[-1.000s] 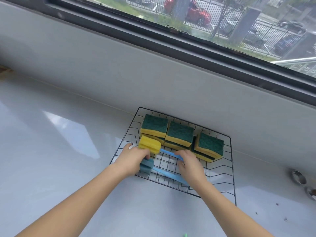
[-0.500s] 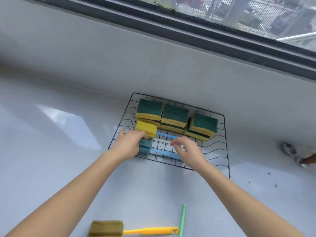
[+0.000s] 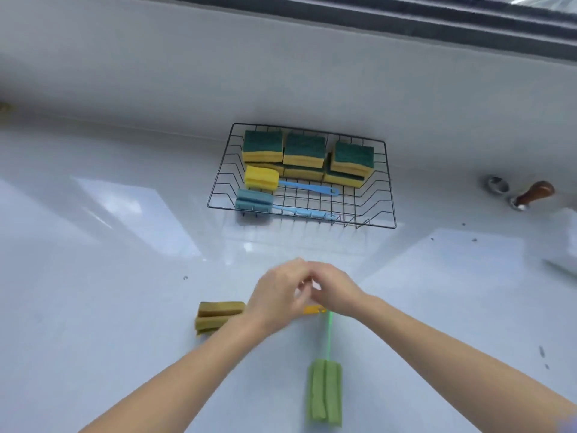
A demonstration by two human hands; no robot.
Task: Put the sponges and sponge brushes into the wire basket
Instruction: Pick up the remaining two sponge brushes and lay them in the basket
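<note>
Both hands have pulled back out of the wire basket (image 3: 387, 182) toward the near edge of the white desk (image 3: 109, 245), leaving the two blue-handled sponge brushes lying inside it: the yellow-headed brush (image 3: 261, 177) and, just in front of it, the blue-headed brush (image 3: 253, 200), handles pointing right. Behind them, along the far side of the basket, sit the green-and-yellow sponges (image 3: 304, 150), stacked side by side. So that part of the task looks settled, and two brushes remain out on the desk: the olive-headed brush (image 3: 218, 316) with an orange handle, and the green-headed brush (image 3: 325, 389) nearest the camera. The left hand (image 3: 278, 296) and right hand (image 3: 335, 292) meet above the orange handle, hiding most of it. Motion blur smears the fingers, so I cannot tell whether either grip has closed on anything.
</note>
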